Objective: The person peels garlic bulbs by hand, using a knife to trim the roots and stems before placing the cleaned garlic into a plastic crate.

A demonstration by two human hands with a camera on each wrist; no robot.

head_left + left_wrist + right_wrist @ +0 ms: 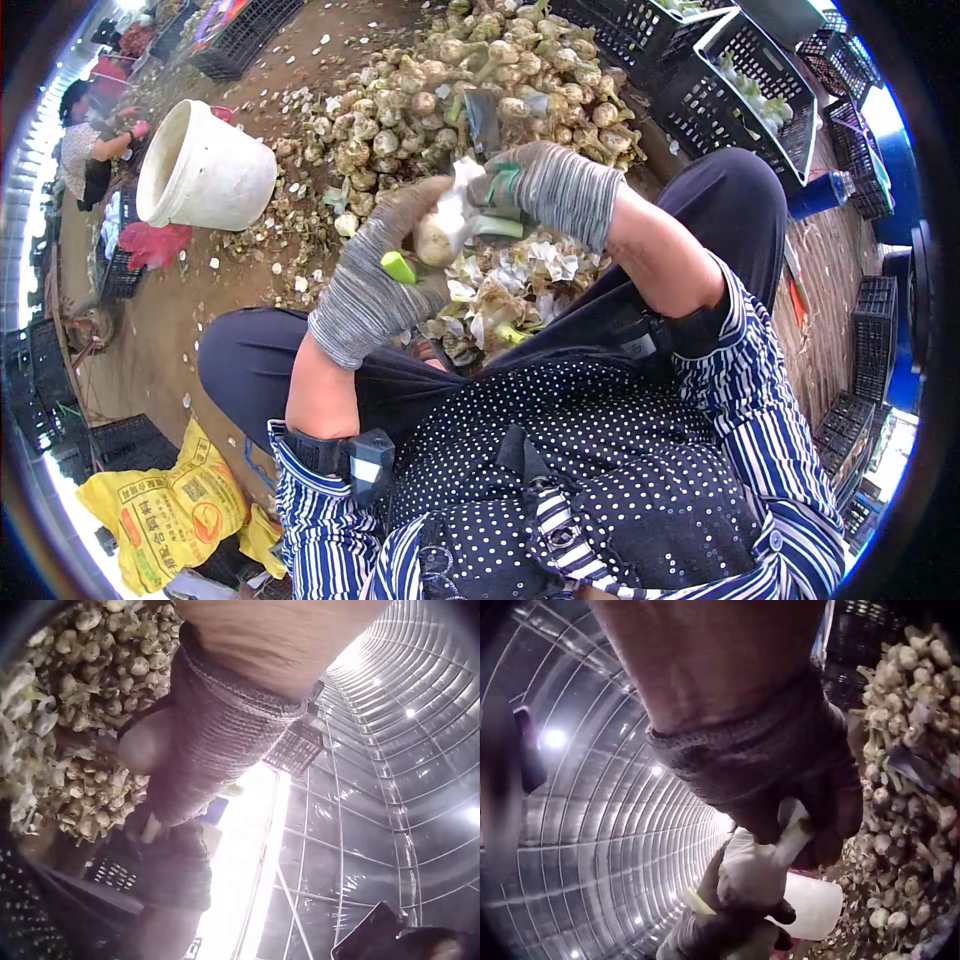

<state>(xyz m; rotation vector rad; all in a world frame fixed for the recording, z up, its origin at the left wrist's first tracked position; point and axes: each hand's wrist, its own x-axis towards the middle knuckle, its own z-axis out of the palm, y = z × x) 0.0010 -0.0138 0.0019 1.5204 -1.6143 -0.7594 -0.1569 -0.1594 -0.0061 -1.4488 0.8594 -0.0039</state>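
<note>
A whitish garlic bulb (433, 243) is between both hands over the lap. My left hand (375, 270), in a grey striped knit glove, grips the bulb from the left. A bright green stem end (397, 267) sticks out between its fingers. My right hand (545, 190), gloved likewise, pinches the white skin and stalk (793, 834) at the bulb's upper side. A pale green stem piece (497, 227) shows just under the right fingers. In the left wrist view the bulb (146, 742) shows beside the glove, most of the fingers hidden.
A heap of garlic (430, 110) lies ahead, with peeled skins (510, 290) between the legs. A white bucket (225, 170) tips at the left. Black crates (745, 130) stand at the right, one holding garlic. A yellow sack (175, 510) lies near left; another person (90, 150) sits far left.
</note>
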